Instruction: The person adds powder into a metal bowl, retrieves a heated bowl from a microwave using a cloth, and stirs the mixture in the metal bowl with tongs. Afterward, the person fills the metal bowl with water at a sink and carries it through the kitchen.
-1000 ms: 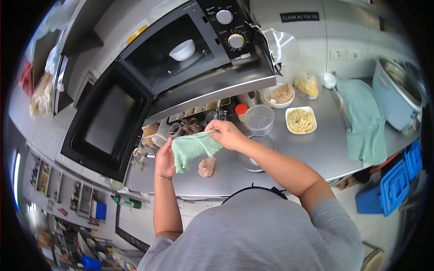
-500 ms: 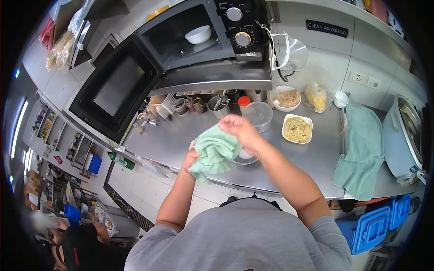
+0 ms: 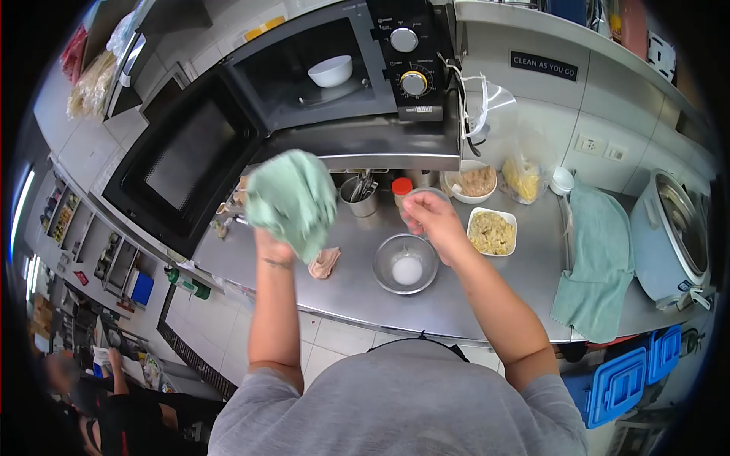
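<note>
Cloth (image 3: 293, 199), green and bunched, sits gripped in my left fingers (image 3: 278, 248); a careless swing could let a loose fold catch the open microwave door (image 3: 182, 159) to their left or tip the metal bowl (image 3: 385, 256) near my right fingers (image 3: 420, 210). Those are curled, and I cannot tell whether they hold anything. Beneath both runs the steel counter (image 3: 353, 262), tiled wall (image 3: 551, 102) beyond.

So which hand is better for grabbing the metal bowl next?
Probably the right hand: it seems to hold nothing and looks nearer the metal bowl. The left hand is busy, with the green cloth over it.
</note>
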The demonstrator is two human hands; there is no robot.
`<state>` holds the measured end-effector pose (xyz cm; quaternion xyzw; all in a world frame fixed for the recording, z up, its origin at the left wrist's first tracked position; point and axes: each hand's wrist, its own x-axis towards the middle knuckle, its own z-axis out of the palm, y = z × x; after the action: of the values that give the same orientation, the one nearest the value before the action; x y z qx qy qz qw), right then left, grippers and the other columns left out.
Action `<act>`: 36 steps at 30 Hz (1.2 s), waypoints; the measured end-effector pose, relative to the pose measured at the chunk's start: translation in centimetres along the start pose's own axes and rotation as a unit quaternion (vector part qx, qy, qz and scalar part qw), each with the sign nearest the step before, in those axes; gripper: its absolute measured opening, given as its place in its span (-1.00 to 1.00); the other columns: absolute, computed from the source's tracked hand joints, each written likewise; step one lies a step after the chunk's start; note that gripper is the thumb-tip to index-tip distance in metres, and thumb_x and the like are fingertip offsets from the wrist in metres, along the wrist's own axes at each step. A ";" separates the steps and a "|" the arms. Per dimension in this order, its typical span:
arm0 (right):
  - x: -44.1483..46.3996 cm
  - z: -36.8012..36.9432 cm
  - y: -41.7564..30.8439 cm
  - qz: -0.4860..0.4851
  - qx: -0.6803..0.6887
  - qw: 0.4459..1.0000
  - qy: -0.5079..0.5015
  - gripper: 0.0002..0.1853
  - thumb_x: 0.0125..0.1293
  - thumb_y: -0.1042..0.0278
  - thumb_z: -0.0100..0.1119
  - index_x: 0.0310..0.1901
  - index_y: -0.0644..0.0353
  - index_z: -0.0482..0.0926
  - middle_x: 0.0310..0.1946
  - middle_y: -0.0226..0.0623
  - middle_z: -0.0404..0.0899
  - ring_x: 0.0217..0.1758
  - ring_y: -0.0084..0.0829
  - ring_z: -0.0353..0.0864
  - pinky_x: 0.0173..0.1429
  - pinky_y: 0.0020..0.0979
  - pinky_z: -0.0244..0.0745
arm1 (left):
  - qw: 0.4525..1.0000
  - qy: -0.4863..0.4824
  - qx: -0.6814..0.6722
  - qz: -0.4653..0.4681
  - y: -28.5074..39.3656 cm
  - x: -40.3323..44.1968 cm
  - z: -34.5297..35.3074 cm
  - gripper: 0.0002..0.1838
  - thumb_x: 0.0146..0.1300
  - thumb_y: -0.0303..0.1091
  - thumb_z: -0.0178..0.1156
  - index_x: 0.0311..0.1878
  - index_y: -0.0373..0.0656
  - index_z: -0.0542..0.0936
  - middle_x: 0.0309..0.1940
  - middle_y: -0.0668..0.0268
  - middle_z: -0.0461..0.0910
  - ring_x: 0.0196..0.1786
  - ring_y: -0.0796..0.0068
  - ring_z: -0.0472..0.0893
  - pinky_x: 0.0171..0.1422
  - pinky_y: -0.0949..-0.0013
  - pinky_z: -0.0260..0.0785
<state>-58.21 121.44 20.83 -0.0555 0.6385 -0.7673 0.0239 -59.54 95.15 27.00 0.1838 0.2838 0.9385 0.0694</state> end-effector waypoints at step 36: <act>-2.9 -2.1 1.6 0.060 0.135 0.984 0.101 -0.78 0.31 0.32 0.00 -0.15 0.30 0.50 -0.45 -0.38 0.54 -0.45 -0.61 0.46 -0.31 -0.57 0.37 | 0.632 0.154 0.751 -0.113 8.2 33.4 0.4 -0.70 0.08 -0.17 0.24 -0.36 -0.28 0.62 -0.44 0.21 0.60 -0.46 0.40 0.58 -0.39 0.30 0.42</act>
<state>-55.67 123.55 18.69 0.0643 0.5304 -0.8452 0.0130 -90.44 96.42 42.13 -0.0082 0.9158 0.4004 -0.0313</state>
